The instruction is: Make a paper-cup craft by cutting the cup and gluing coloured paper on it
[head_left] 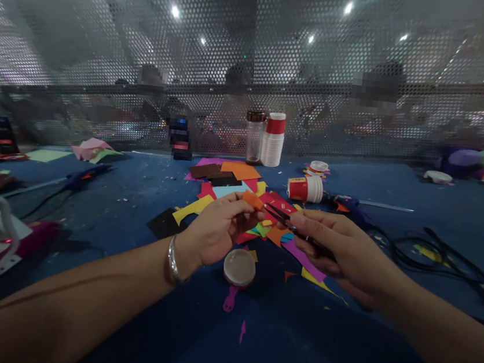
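My left hand [219,225], with a silver bangle at the wrist, pinches a small orange paper piece [252,200]. Black scissors [279,214] are gripped in my right hand [331,241], their blades parted slightly and pointing left at the orange piece's edge. Beneath and behind both hands lie coloured paper scraps, among them a red sheet [277,203] and a yellow strip [193,208]. A round, pale lid [240,267] sits just below the hands, with a purple paper shape [229,300] sticking out under it.
At the back stand a clear jar [254,139] and stacked paper cups [273,141]. Other cups [305,188] lie sideways beside a blue glue gun [348,207]. Black cable [443,260] coils at right; a white cable [2,236] arches at left. Perforated metal [222,45] rises behind the blue table [154,335].
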`<state>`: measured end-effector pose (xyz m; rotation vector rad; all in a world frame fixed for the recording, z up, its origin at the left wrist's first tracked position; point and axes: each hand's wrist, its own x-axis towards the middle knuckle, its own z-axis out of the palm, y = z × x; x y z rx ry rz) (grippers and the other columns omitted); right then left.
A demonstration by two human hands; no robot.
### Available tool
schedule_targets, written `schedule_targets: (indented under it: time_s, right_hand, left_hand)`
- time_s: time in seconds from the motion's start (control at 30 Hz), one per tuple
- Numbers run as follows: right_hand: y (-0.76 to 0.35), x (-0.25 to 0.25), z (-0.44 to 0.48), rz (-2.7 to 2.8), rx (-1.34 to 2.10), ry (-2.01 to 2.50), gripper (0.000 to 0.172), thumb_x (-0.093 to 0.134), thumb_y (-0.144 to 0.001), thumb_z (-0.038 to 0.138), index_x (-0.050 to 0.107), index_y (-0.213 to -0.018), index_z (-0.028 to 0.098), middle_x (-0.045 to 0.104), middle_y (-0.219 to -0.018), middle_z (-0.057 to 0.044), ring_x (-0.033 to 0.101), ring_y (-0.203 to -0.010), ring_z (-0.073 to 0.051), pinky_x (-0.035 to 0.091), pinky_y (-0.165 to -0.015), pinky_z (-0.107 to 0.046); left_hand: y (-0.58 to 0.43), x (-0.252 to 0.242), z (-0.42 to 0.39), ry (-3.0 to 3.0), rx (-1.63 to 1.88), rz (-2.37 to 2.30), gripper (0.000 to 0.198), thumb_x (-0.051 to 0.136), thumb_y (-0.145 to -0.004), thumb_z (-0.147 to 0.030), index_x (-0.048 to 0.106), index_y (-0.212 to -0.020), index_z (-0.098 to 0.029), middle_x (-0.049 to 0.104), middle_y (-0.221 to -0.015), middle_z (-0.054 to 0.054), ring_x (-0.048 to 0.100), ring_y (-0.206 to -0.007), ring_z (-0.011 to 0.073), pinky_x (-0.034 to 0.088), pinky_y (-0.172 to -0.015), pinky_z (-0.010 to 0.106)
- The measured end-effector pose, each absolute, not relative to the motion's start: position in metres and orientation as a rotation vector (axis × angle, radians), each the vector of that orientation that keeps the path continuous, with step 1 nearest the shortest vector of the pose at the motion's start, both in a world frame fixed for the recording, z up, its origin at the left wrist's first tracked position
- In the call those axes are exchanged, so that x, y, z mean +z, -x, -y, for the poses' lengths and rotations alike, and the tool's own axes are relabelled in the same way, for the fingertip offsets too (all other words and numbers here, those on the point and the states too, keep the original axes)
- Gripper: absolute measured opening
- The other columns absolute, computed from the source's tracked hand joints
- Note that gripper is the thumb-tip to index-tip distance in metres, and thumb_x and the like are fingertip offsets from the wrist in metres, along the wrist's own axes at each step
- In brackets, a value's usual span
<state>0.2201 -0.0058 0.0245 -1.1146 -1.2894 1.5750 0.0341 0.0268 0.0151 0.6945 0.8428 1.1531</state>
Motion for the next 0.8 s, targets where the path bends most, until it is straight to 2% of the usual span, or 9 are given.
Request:
schedule_targets:
  time_s: [0.37, 0.63, 0.8]
  right_hand:
    - [-0.219, 0.025, 0.006, 1.273, 1.573, 1.12, 0.04, 0.076, -0.075, 0.051, 0.056, -0.068, 0.016, 0.047, -0.052, 0.007, 0.024, -0.036, 0.0, 0.009, -0.035, -0.018]
    - [-0.219, 0.021, 0.008, 1.238, 1.67, 1.042, 0.033, 0.067, -0.084, 0.048, 0.058, -0.076, 0.017, 0.044, -0.052, 0.007, 0.023, -0.034, -0.001, 0.007, -0.036, -0.019]
    - [-0.218, 0.02, 0.009, 1.236, 1.704, 1.006, 0.032, 0.065, -0.086, 0.047, 0.062, -0.082, 0.015, 0.042, -0.054, 0.007, 0.022, -0.036, 0.0, 0.008, -0.036, -0.018]
  left_hand:
    - [-0.036, 0.015, -0.023, -0.79, 1.153, -0.823, 0.018, 0.055, -0.078, 0.004, 0.06, -0.071, -0.012, 0.065, -0.066, 0.0, 0.065, -0.06, 0.008, 0.051, -0.064, 0.017]
    - [-0.038, 0.008, -0.017, -0.964, 1.175, -0.723, 0.013, 0.061, -0.076, -0.002, 0.06, -0.079, -0.014, 0.068, -0.072, 0.001, 0.066, -0.068, 0.0116, 0.051, -0.076, 0.025]
    - [-0.04, 0.006, -0.015, -0.986, 1.161, -0.692, 0.012, 0.062, -0.075, -0.004, 0.062, -0.081, -0.015, 0.07, -0.076, 0.002, 0.067, -0.069, 0.0119, 0.051, -0.077, 0.027]
